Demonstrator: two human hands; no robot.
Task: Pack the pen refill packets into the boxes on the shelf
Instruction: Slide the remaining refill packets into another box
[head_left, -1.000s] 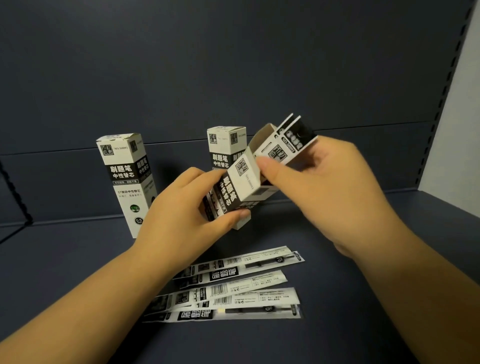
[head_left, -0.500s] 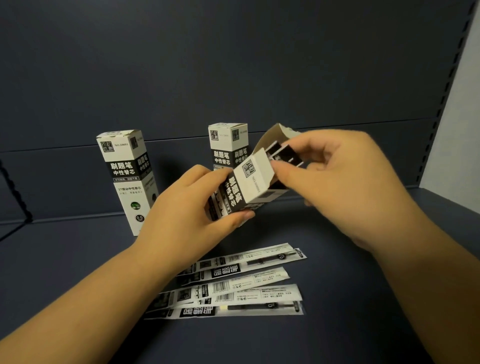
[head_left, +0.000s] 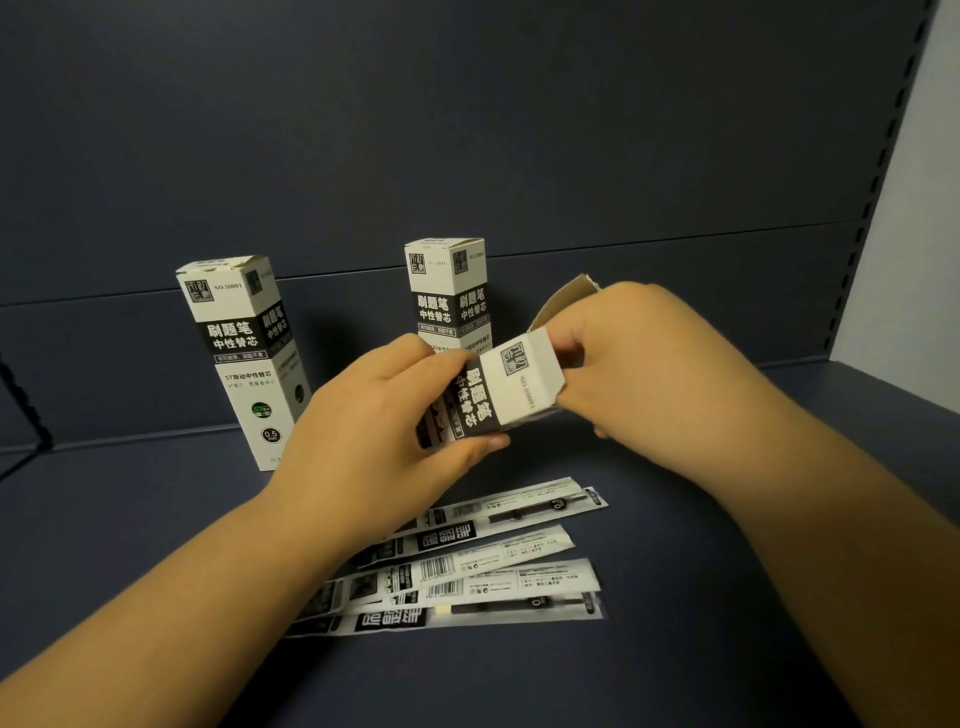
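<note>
Packets that stuck out of the tilted box (head_left: 511, 387) a second ago are gone inside; right hand (head_left: 644, 364) curls over its open end, left hand (head_left: 374, 415) grips the body above the shelf (head_left: 156, 519).

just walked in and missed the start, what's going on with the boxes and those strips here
A person is packing pen refill packets into small boxes on a dark shelf. The left hand grips the held box around its body, tilted, while the right hand works at its open top end, flap up. Several refill packets lie flat on the shelf, not yet packed. Two more boxes stand upright behind: the left box and the middle box.
</note>
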